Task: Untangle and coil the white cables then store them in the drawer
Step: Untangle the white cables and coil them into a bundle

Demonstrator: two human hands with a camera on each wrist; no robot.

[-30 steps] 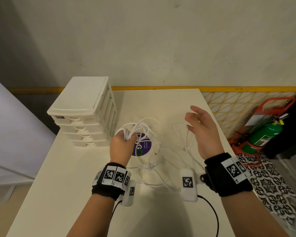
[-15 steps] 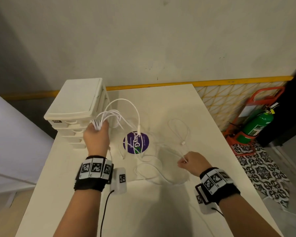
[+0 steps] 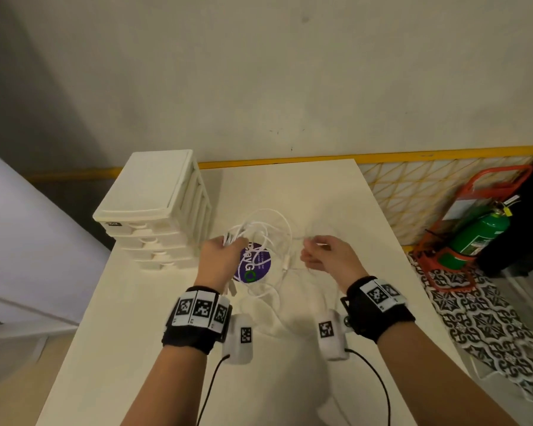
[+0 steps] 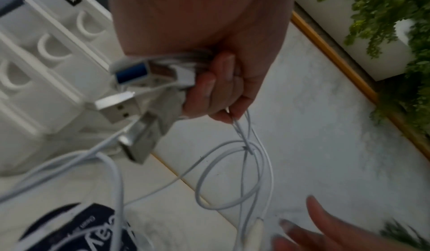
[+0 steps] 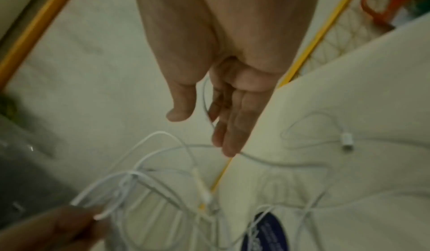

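Note:
My left hand (image 3: 225,250) grips a bunch of white cable loops (image 3: 271,224) above the table, just right of the white drawer unit (image 3: 154,207). Several USB plugs (image 4: 123,96) stick out of that fist in the left wrist view. Level with it and a short way to its right, my right hand (image 3: 313,252) has a thin white cable (image 5: 279,161) running between thumb and fingers. More tangled cable (image 3: 268,298) trails from both hands onto the table. All the drawers look closed.
A round purple sticker (image 3: 253,265) lies on the white table (image 3: 166,348) under the cables. One small plug end (image 5: 346,141) rests on the tabletop. A green fire extinguisher (image 3: 477,232) in a red stand sits on the floor to the right.
My left hand swung left to the drawer unit with the loops, then came back over the sticker. My right hand dropped to grab a thin cable on the table and has lifted it.

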